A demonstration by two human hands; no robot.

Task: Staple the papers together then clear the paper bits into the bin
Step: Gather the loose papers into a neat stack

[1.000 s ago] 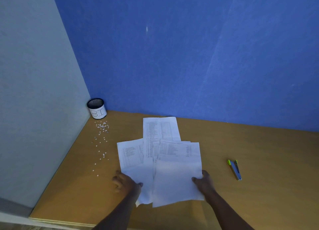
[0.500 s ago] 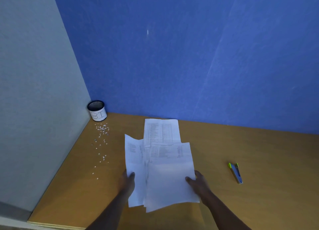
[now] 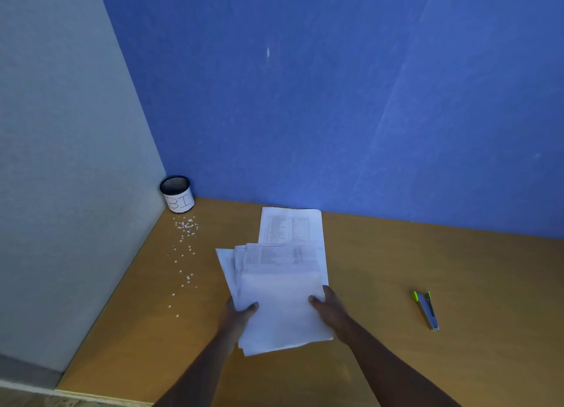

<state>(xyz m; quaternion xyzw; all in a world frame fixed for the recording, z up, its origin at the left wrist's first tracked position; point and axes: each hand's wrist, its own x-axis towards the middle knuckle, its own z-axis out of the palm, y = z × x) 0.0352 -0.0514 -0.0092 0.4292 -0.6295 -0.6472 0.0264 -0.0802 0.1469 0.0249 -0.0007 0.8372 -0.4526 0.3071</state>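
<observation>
Pinching the papers (image 3: 282, 296) by their near side edges, left hand (image 3: 241, 312) and right hand (image 3: 331, 307) close thumbs over thin, floppy sheets (likely to fan and slip). Farther off on the desk (image 3: 396, 269), stapler (image 3: 425, 310), paper bits (image 3: 184, 248), bin (image 3: 177, 194).
</observation>
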